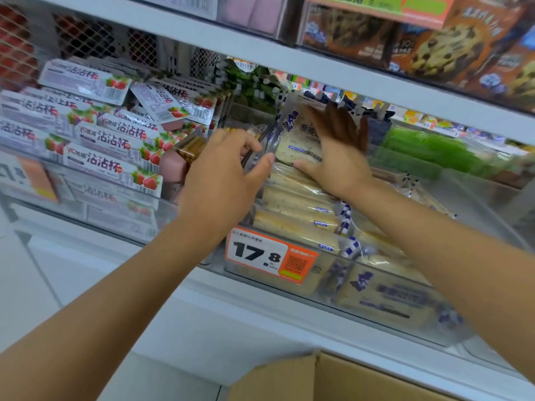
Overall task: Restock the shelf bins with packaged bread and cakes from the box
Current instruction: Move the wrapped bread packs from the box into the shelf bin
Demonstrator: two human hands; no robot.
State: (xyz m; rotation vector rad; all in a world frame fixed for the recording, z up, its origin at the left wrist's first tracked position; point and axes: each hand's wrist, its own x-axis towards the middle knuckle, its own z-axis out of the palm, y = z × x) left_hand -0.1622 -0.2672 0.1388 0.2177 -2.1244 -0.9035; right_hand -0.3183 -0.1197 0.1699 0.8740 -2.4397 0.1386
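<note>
Bread packet (301, 141) upright, left hand (220, 175) pinching edge, right hand (338, 157) flat.

- We are in a shop: a 17.8 price tag (270, 254) fronts a clear shelf bin (327, 280).
- Identical strawberry snack packs (113, 166) and cookie boxes (451, 50) fill the shelves.

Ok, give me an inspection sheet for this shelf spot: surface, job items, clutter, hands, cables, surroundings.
Surface: white shelf carrying clear bins; bread bin has a 17.8 price tag.
Job's things: upright bread pack in the bin, more packs stacked before it; cardboard box open below.
Clutter: nothing seen.
Hands: left hand pinches the pack's left edge; right hand flat against its face, fingers blurred.
Cables: nothing seen.
Surroundings: strawberry cup packs left, green packs right, cookie boxes above.
</note>
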